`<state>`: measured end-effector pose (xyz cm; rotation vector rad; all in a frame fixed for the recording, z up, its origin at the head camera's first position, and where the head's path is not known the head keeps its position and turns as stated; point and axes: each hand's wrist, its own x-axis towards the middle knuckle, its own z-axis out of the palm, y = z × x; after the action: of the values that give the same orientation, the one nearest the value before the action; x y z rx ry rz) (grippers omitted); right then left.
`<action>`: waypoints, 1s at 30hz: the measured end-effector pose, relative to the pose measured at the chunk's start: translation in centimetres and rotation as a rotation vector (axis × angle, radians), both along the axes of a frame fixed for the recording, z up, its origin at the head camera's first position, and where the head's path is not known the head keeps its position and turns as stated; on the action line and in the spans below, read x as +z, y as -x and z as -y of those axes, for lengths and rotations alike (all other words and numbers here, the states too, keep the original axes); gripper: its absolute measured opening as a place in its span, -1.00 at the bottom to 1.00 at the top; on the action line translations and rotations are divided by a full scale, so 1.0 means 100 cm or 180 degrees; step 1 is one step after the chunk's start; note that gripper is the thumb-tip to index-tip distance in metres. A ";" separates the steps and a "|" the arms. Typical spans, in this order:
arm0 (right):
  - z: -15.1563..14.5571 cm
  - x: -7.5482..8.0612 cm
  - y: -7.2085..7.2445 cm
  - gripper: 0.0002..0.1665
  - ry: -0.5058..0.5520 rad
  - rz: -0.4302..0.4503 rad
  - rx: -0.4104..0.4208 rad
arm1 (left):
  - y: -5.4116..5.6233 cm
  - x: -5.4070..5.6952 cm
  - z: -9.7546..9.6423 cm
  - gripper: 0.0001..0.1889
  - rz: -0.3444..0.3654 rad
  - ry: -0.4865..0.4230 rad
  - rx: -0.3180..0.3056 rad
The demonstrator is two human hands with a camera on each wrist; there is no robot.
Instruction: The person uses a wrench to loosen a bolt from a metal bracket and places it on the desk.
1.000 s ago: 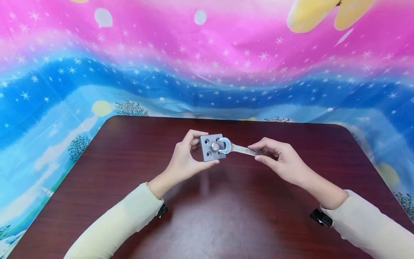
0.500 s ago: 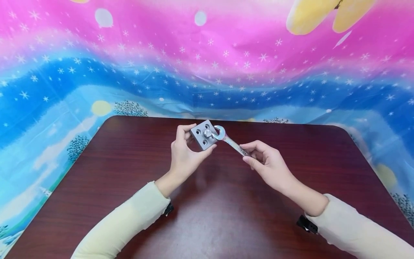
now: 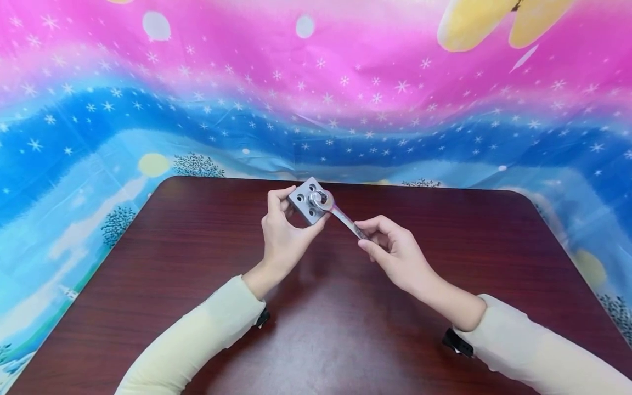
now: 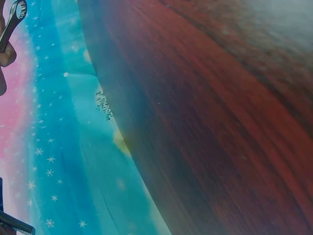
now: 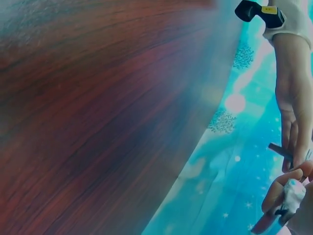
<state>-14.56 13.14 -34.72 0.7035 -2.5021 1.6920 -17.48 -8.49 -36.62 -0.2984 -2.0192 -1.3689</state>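
Note:
In the head view, my left hand (image 3: 286, 241) grips a small square grey metal plate (image 3: 300, 207) by its edges, thumb below and fingers behind. The plate has holes near its corners and is tilted like a diamond. A hex bolt (image 3: 314, 198) stands out from its middle. My right hand (image 3: 397, 255) pinches the handle of a combination wrench (image 3: 343, 218), whose open end lies at the bolt head; how fully it fits round is too small to tell. In the left wrist view, the wrench's ring end (image 4: 18, 9) and the threaded bolt shank (image 4: 18, 223) show.
Both hands are held above a dark red-brown wooden table (image 3: 345, 334). Behind it hangs a pink and blue printed cloth (image 3: 316, 99) with snowflakes. Black straps with small devices (image 3: 457, 342) sit at the sleeve cuffs.
The plate has turned and moved up and left with the left hand. The right hand has come left, swinging the wrench to a steeper slant, and its open end has moved onto the bolt head.

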 end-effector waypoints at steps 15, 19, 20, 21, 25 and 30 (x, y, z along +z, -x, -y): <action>-0.001 0.002 0.000 -0.66 -0.0052 -0.0079 0.0077 | -0.003 0.001 0.000 -0.22 -0.0084 0.0019 -0.0313; -0.009 0.001 0.004 -0.68 -0.0119 -0.0177 0.0100 | -0.006 0.003 0.007 -0.20 0.0001 0.0151 -0.0559; -0.011 0.001 0.006 -0.69 -0.0141 -0.0193 0.0102 | -0.008 0.004 0.009 -0.20 0.0022 0.0215 -0.0623; -0.013 0.001 0.007 -0.70 -0.0162 -0.0203 0.0108 | -0.009 0.005 0.011 -0.19 0.0047 0.0281 -0.0691; -0.023 0.002 0.012 -0.72 -0.0297 -0.0286 0.0185 | -0.013 0.008 0.018 -0.19 0.0203 0.0488 -0.1050; -0.033 0.005 0.018 -0.75 -0.0422 -0.0409 0.0457 | -0.017 0.011 0.024 -0.20 0.0432 0.0652 -0.1481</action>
<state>-16.36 16.48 -34.21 0.9922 -2.5466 1.4766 -15.77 -10.90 -35.55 -0.8303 -2.3022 -1.4826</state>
